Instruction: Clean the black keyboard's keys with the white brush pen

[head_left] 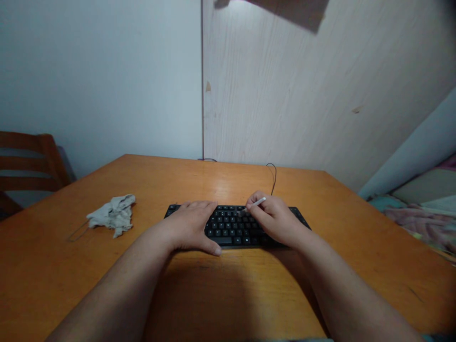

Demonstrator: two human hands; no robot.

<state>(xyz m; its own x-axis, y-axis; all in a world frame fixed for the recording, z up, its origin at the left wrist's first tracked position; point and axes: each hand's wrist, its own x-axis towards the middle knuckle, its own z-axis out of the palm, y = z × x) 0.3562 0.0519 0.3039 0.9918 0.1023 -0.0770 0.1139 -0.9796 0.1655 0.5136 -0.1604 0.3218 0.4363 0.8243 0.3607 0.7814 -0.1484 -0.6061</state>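
A black keyboard (233,227) lies on the orange wooden table (228,289) in front of me. My left hand (192,225) rests flat on the keyboard's left end, fingers stretched out and thumb along its front edge. My right hand (274,217) is closed in a pinch on a thin white stick (257,203). The stick's tip touches the keys near the top middle of the keyboard. Part of the keyboard's right half is hidden under that hand.
A crumpled grey cloth (113,214) lies on the table to the left. The keyboard's black cable (273,175) runs to the table's back edge by the wall. A wooden chair (32,164) stands at the far left. Bedding (420,216) lies to the right.
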